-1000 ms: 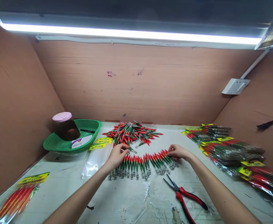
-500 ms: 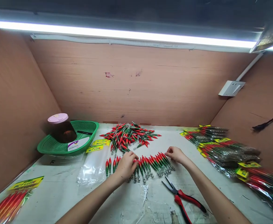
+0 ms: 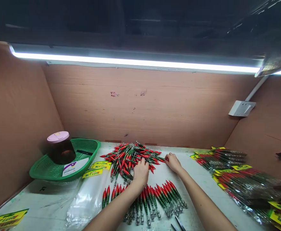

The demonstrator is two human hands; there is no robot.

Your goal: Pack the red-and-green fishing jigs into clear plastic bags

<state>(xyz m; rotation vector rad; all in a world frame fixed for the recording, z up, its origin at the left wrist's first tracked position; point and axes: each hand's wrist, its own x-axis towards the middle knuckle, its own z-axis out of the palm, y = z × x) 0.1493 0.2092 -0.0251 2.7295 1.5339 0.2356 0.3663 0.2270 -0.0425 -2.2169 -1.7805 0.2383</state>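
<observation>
A loose heap of red-and-green fishing lures (image 3: 128, 155) lies at the back of the table. My left hand (image 3: 140, 175) rests on the heap's near right edge, fingers curled down into the lures. My right hand (image 3: 172, 162) touches the heap's right end, fingers bent; what they hold is hidden. Nearer to me, a fanned row of the same lures (image 3: 152, 199) lies side by side, hooks toward me, partly under my left forearm.
A green basket (image 3: 46, 168) with a pink-lidded dark jar (image 3: 60, 147) stands at left. Clear bags with yellow header cards (image 3: 95, 173) lie beside it. Packed lure bags (image 3: 241, 183) pile up at right. Plier tips (image 3: 177, 224) show at the bottom edge.
Both hands have left the fanned row and reached back to the loose heap. The camera has tilted up, so the pliers have nearly dropped out of view.
</observation>
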